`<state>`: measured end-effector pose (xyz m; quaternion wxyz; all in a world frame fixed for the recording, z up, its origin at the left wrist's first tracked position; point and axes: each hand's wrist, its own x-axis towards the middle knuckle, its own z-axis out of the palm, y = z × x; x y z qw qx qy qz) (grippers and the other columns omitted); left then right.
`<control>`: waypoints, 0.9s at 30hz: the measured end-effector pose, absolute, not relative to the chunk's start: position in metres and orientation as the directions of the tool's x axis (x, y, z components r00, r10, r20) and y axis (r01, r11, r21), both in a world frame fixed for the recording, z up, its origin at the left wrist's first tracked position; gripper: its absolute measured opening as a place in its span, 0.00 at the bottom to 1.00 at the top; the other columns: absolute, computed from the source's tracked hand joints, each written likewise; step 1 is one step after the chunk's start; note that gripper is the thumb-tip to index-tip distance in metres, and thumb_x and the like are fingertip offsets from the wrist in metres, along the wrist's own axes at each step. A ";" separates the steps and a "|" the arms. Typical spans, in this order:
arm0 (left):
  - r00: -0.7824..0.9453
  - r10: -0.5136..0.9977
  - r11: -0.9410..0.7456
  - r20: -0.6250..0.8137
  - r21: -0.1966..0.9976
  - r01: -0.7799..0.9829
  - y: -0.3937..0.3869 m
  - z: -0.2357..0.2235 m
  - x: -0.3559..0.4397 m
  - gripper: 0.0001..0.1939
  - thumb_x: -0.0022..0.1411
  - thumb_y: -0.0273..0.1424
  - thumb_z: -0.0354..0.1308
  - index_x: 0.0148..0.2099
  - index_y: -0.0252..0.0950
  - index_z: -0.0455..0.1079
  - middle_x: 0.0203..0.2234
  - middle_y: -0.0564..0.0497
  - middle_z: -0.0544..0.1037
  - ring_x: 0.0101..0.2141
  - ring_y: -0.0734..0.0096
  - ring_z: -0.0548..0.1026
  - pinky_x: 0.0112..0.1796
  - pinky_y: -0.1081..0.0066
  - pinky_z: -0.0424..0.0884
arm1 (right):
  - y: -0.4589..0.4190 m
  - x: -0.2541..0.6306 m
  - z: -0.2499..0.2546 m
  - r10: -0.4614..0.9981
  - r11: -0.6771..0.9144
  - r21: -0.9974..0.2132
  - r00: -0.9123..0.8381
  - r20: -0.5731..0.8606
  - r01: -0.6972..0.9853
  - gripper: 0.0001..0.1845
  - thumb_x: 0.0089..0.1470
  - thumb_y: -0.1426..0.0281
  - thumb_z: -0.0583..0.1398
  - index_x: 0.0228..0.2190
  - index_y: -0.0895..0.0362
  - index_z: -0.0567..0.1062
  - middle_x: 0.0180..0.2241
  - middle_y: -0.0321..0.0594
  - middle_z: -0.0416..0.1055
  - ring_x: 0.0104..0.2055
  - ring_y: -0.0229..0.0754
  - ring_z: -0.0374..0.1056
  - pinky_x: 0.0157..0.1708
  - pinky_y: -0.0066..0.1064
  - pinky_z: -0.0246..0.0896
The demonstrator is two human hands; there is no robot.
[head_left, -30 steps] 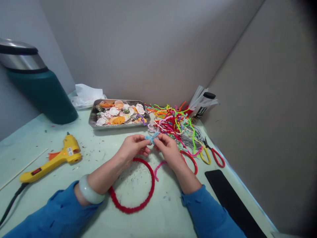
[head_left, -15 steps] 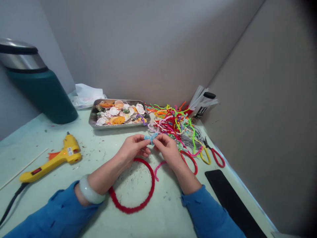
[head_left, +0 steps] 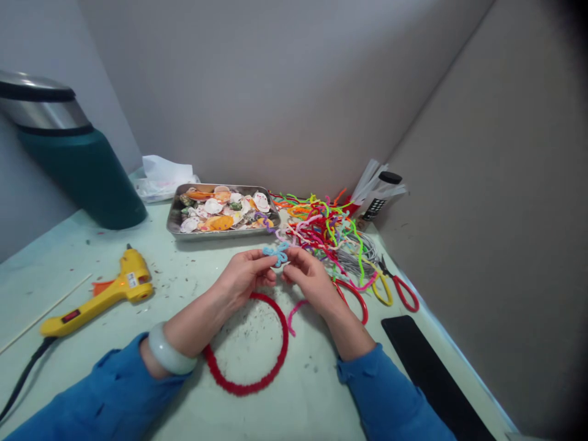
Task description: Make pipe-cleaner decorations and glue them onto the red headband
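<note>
Hands above the worktop (head_left: 321, 386), just beyond the red ring (head_left: 285, 334). The blue piece (head_left: 277, 252), fuzzy, bent into small loops, sits between the fingertips, clear of the surface. Left hand (head_left: 245, 275) pinches it, thumb against curled fingers. Right hand (head_left: 309, 278) half curled, index at the piece's right-hand side, thumb lower; cannot tell whether it grips or only touches.

Handling, as I judge it: let the left pinch anchor the middle, where the loops meet, while the right works one loop at a time. Light pressure; a hard squeeze would likely flatten the fuzz or crease the core. Even the loops by small bends, not pulls. Best worked up here, apart from the ring and the tangled strands (head_left: 316, 228) behind.
</note>
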<state>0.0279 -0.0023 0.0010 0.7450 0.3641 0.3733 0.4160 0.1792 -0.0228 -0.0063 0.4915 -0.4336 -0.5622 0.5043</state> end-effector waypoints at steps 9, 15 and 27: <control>0.404 0.882 0.385 -0.241 0.864 -0.324 -0.008 0.006 0.029 0.06 0.50 0.26 0.63 0.31 0.31 0.69 0.22 0.52 0.73 0.20 0.78 0.70 0.22 0.76 0.68 | -0.019 0.176 -0.015 0.990 0.138 -0.984 -0.012 0.137 0.113 0.05 0.49 0.68 0.57 0.29 0.58 0.71 0.25 0.34 0.66 0.22 0.34 0.61 0.23 0.25 0.57; 0.367 0.892 0.396 -0.265 0.848 -0.351 -0.005 0.002 0.031 0.03 0.51 0.22 0.61 0.30 0.29 0.70 0.21 0.50 0.75 0.19 0.79 0.72 0.24 0.78 0.71 | -0.024 0.177 -0.015 0.980 0.192 -0.914 -0.018 0.199 0.356 0.04 0.50 0.70 0.55 0.28 0.56 0.69 0.23 0.32 0.65 0.24 0.34 0.59 0.24 0.25 0.54; 0.237 0.928 0.362 -0.286 0.842 -0.401 -0.004 0.001 0.033 0.04 0.52 0.19 0.59 0.27 0.28 0.69 0.18 0.49 0.76 0.20 0.78 0.74 0.25 0.80 0.73 | -0.027 0.172 -0.010 0.975 0.189 -0.869 0.021 0.223 0.458 0.04 0.49 0.70 0.54 0.25 0.57 0.68 0.19 0.31 0.62 0.21 0.34 0.57 0.22 0.25 0.51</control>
